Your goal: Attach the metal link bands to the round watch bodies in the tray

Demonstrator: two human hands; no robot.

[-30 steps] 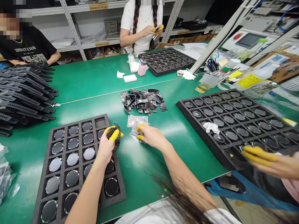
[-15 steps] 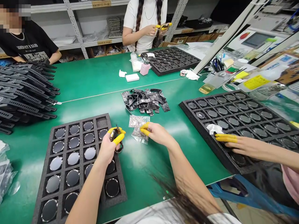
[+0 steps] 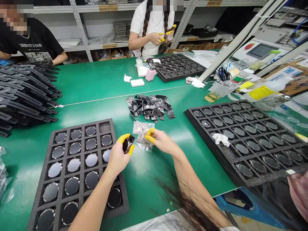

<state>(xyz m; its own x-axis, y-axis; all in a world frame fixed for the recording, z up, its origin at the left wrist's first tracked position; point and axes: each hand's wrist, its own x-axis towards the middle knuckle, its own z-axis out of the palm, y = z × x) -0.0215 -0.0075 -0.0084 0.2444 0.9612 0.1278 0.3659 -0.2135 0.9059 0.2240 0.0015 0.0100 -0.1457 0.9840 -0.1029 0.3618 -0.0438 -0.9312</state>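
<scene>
My left hand, with yellow finger covers, grips a round dark watch piece beside the near foam tray of round black watch faces. My right hand has its covered thumb and finger pinched over a clear bag of small metal pins; whatever lies between the fingertips is too small to make out. Behind the bag is a pile of black strap pieces. One pocket at the tray's back right corner holds no watch face.
Another filled foam tray lies at the right, with a white tissue on it. Black straps are heaped at the left. Two people sit across the table, near a pink bottle and a third tray.
My left hand has turned and moved slightly right with the watch piece. My right hand stays over the pins. Another person's hand has left the right tray.
</scene>
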